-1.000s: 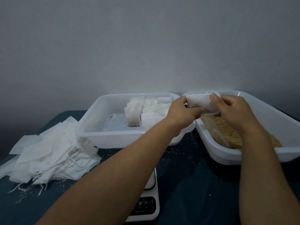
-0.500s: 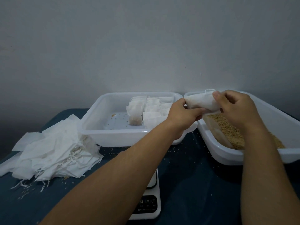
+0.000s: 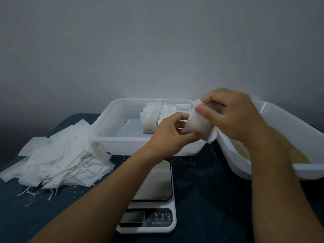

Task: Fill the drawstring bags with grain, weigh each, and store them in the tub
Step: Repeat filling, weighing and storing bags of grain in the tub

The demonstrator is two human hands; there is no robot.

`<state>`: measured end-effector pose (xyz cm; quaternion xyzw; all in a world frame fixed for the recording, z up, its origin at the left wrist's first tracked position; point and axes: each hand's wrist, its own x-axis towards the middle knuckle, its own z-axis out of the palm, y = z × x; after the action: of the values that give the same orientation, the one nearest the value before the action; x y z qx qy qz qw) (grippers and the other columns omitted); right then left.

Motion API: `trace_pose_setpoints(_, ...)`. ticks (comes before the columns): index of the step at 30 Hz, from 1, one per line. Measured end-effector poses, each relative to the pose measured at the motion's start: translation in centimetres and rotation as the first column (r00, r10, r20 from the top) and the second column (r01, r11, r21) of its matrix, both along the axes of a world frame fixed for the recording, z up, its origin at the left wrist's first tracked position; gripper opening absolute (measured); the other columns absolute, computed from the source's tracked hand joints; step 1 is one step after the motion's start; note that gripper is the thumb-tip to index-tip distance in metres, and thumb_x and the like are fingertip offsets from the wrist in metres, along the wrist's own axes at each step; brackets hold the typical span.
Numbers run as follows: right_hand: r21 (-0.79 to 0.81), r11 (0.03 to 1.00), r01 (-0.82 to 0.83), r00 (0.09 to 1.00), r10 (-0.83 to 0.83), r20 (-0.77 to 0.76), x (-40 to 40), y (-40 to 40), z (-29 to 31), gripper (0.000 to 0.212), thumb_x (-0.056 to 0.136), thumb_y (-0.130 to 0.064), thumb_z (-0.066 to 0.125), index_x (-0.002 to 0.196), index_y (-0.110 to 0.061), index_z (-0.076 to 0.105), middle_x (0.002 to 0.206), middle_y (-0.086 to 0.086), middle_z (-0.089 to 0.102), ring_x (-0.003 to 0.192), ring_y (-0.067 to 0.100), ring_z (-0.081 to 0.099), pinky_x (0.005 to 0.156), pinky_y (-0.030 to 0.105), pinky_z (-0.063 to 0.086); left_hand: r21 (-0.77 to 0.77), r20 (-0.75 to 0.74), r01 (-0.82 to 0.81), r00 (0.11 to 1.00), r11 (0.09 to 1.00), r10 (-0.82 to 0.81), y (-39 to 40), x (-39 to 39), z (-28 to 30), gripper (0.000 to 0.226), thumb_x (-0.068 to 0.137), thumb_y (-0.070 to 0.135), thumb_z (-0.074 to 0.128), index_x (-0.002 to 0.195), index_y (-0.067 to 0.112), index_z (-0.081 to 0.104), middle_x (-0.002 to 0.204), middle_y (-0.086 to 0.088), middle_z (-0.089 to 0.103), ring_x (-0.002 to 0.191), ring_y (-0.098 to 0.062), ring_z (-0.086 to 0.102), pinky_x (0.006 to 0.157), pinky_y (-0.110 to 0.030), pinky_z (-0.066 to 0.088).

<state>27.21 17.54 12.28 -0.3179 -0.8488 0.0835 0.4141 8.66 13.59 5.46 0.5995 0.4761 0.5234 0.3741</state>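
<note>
Since a moment ago, both my hands have drawn the bag [image 3: 199, 128] nearer and lower, away from the grain tray and over the near right corner of the storage tub [image 3: 112, 118]. Its long axis now tilts, the gathered mouth up and away, the flat bottom down toward me. It is soft white fabric, plump and pillow-shaped. My right hand [image 3: 233, 118] pinches the top, fingers closed around it; my left hand [image 3: 172, 131] grips the lower left edge. The tub is smooth white plastic, rectangular, with filled bags [image 3: 152, 118] packed at its back. Beside it to the right sits the grain tray [image 3: 287, 130]. Below my hands lies the scale [image 3: 154, 190], and a limp heap of empty bags [image 3: 61, 155] sits left.
</note>
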Motion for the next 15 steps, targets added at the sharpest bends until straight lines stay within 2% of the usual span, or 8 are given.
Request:
trace_pose_setpoints(3,-0.007,0.997,-0.080,0.988,0.080,0.136,-3.0,-1.5,0.1,0.013,0.093,-0.048,0.073,0.094,-0.039,0.063,0.089,-0.021,0.066,0.085,-0.001,0.063,0.070,0.010,0.042,0.049,-0.017,-0.056,0.998,0.997,0.057,-1.9,-2.3,-1.1,0.030,0.082,0.012,0.087,0.106,0.019,0.070,0.099,-0.002,0.078,0.093,-0.023,0.077,0.084,-0.031,0.062)
trace_pose_setpoints(5,-0.069,0.990,-0.126,0.987,0.132,0.091,-4.6,-2.3,-0.5,0.027,0.087,-0.054,0.076,0.102,-0.039,0.059,0.094,-0.023,0.067,0.090,-0.005,0.065,0.072,0.006,0.046,0.042,0.029,-0.070,0.997,0.997,0.069,-3.3,-3.8,-1.9,0.029,0.083,0.015,0.088,0.108,0.019,0.073,0.099,-0.003,0.079,0.094,-0.024,0.076,0.084,-0.032,0.062)
trace_pose_setpoints(8,-0.193,0.962,-0.193,0.981,0.193,-0.017,-6.0,-2.9,-1.3,0.055,0.080,-0.060,0.079,0.126,-0.043,0.053,0.115,-0.021,0.070,0.106,-0.008,0.066,0.087,0.007,0.051,0.016,0.100,-0.084,0.992,0.996,0.082,-5.1,-5.6,-3.2,0.030,0.080,0.026,0.088,0.107,0.029,0.075,0.101,-0.003,0.079,0.094,-0.020,0.076,0.080,-0.028,0.061)
trace_pose_setpoints(10,-0.289,0.932,-0.219,0.976,0.205,-0.080,-6.3,-3.0,-2.1,0.069,0.078,-0.063,0.076,0.140,-0.046,0.049,0.124,-0.020,0.067,0.114,-0.008,0.064,0.093,0.010,0.052,-0.001,0.150,-0.115,0.982,0.993,0.114,-5.9,-6.5,-4.1,0.037,0.076,0.030,0.089,0.110,0.028,0.074,0.102,-0.004,0.079,0.096,-0.021,0.077,0.085,-0.034,0.063)
trace_pose_setpoints(12,-0.379,0.899,-0.219,0.975,0.186,-0.121,-6.4,-3.4,-3.3,0.064,0.081,-0.066,0.071,0.138,-0.044,0.053,0.123,-0.023,0.068,0.115,-0.008,0.063,0.094,0.015,0.055,-0.009,0.187,-0.147,0.971,0.989,0.146,-6.4,-7.3,-4.7,0.046,0.072,0.032,0.090,0.113,0.023,0.072,0.103,-0.005,0.080,0.097,-0.024,0.077,0.092,-0.043,0.062)
trace_pose_setpoints(15,-0.375,0.912,-0.167,0.986,0.155,-0.061,-7.2,-4.3,-6.2,0.025,0.090,-0.056,0.069,0.111,-0.044,0.068,0.106,-0.028,0.072,0.102,-0.005,0.068,0.083,0.015,0.056,0.021,0.150,-0.159,0.977,0.987,0.154,-7.1,-8.1,-5.1,0.046,0.072,0.035,0.091,0.113,0.024,0.072,0.104,-0.003,0.079,0.099,-0.023,0.077,0.092,-0.041,0.062)
